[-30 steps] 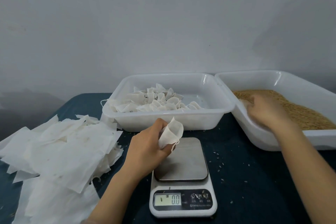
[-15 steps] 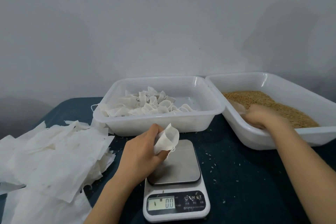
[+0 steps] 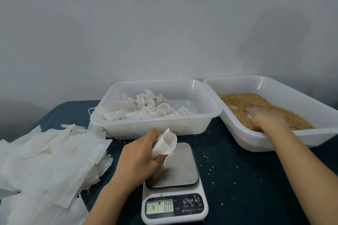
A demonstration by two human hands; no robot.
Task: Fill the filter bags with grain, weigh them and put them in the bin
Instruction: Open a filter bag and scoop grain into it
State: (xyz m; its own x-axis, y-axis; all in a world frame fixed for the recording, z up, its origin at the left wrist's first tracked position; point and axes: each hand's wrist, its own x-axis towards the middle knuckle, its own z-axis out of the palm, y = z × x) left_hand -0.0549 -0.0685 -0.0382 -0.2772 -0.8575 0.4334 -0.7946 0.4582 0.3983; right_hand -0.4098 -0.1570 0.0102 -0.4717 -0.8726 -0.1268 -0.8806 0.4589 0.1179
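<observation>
filter bag (image 3: 165,143) in left grip (image 3: 139,159), over scale (image 3: 181,168)

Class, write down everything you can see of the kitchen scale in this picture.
The scale is a white plastic unit topped by a square, round-cornered metal platform with nothing lying on it. Its front panel holds a display reading 0.0, buttons beside it and a few stray grains. It sits flat on the dark blue cloth, before the bin of bags. The left hand, gripping a filter bag, overlaps the platform's left edge; contact cannot be told.
</observation>
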